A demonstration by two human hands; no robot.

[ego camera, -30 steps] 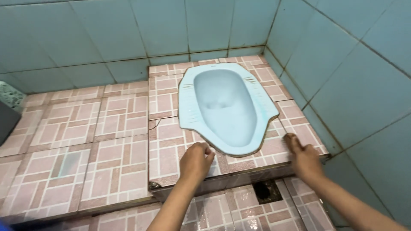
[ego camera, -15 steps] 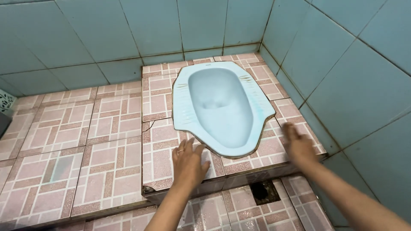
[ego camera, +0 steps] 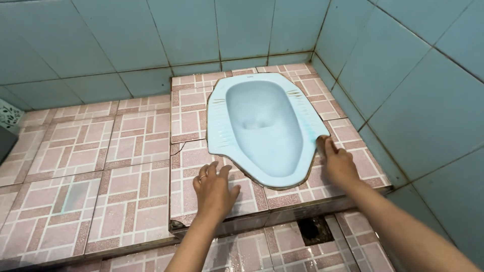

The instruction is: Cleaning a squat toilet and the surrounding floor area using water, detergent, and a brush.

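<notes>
A light blue squat toilet pan (ego camera: 262, 126) is set into a raised platform of pink patterned tiles (ego camera: 189, 108) in the corner. My left hand (ego camera: 214, 189) lies flat on the platform tile just left of the pan's near end, fingers spread, a ring on one finger. My right hand (ego camera: 337, 163) rests on the tile at the pan's right side. Its fingers are held together and their tips touch the pan's right rim. Whether something small is pinched at the fingertips I cannot tell.
Blue tiled walls (ego camera: 403, 85) close in at the back and right. The platform ends in a step (ego camera: 282, 214) near me, with a wet lower floor and an open drain hole (ego camera: 313, 229) below. A patterned white basket (ego camera: 7, 115) shows at the left edge.
My right hand moved up from the platform's front right corner to the pan's right rim. My left hand opened from a loose fist and slid slightly left, flat on the tile.
</notes>
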